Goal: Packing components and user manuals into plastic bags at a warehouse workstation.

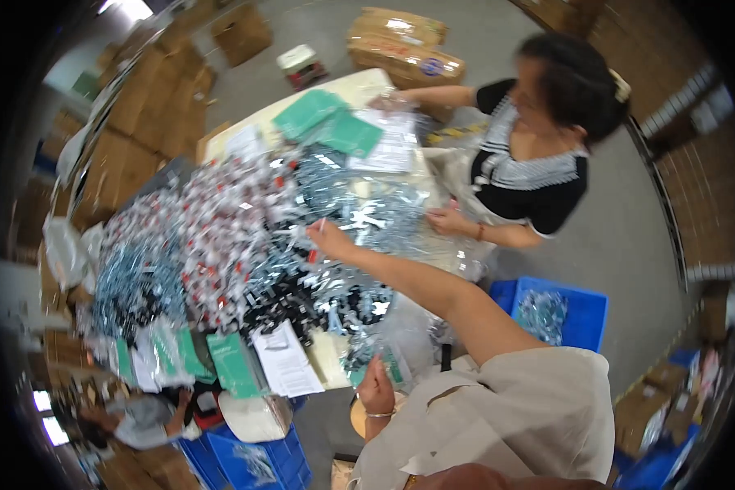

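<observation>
My right hand (328, 239) reaches far over the table, closed, above the heap of small parts. A small pale piece shows at its fingertips, too blurred to name. Under and around it lie clear bluish plastic packets (359, 212), black pieces (282, 306) and white pieces with red bits (216, 220). My left hand (376, 390), with a bracelet at the wrist, is low at the table's near edge. Its fingers are closed on a clear plastic bag (394, 359) that has something green inside.
Green booklets (237, 363) and white printed sheets (287, 359) lie along the near edge; more green booklets (310, 114) lie at the far end. Across from me a co-worker (531, 155) handles items. Blue bins (580, 314) stand right and below left (261, 461). Cardboard boxes (408, 49) surround the table.
</observation>
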Motion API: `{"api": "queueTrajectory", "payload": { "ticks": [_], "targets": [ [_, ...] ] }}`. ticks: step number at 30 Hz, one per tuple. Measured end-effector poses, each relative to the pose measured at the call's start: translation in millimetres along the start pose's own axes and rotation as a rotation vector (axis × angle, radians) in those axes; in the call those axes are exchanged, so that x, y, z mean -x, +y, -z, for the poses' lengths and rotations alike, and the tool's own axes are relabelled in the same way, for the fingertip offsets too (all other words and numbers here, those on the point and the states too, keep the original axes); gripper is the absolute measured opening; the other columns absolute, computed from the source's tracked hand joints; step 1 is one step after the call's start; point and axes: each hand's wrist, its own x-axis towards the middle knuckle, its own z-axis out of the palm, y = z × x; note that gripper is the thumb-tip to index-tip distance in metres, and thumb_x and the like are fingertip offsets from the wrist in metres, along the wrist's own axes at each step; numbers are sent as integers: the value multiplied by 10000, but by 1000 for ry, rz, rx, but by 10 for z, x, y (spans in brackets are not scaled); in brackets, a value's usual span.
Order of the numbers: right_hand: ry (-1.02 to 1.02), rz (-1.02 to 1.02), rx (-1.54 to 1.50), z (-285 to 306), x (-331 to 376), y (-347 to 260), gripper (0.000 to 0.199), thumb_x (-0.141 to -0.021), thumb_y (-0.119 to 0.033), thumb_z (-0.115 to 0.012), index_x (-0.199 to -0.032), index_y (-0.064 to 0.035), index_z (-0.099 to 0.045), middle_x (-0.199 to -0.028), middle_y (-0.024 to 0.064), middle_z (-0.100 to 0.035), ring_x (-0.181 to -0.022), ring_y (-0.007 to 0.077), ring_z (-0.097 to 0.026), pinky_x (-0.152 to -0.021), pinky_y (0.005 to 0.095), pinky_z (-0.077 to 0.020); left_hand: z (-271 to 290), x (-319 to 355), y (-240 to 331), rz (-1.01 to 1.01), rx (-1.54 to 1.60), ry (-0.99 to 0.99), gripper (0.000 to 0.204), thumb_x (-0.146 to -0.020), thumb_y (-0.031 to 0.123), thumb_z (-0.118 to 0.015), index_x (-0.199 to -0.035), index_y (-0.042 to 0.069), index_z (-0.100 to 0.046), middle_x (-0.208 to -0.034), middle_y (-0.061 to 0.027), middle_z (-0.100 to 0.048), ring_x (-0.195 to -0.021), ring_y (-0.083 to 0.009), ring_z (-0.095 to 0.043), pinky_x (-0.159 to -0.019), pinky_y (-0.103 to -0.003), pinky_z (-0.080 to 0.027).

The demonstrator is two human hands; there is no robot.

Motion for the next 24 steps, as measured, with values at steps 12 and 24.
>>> {"api": "queueTrajectory", "payload": {
  "ticks": [12,24],
  "targets": [
    [-595,-720,-771,1657,2730,71,292,-834,-395,-584,-856,-104,-588,-514,-24,-482,-343,44,-373,-311,201,-260,-210,-264,194,291,171,-165,314,-938,207,-445,-1108,-23,-575,-894,-55,-616,-733,-90,-512,-637,-228,-427],
    [-398,-445,-361,1823,2902,272,285,-862,-284,-478,-948,-38,-594,-488,33,-456,-348,131,-452,-324,268,-410,-248,-259,497,82,-177,-165,345,-946,214,-442,-1112,-63,-565,-1076,-177,-617,-950,-215,-586,-849,-305,-439]
  ]
}}
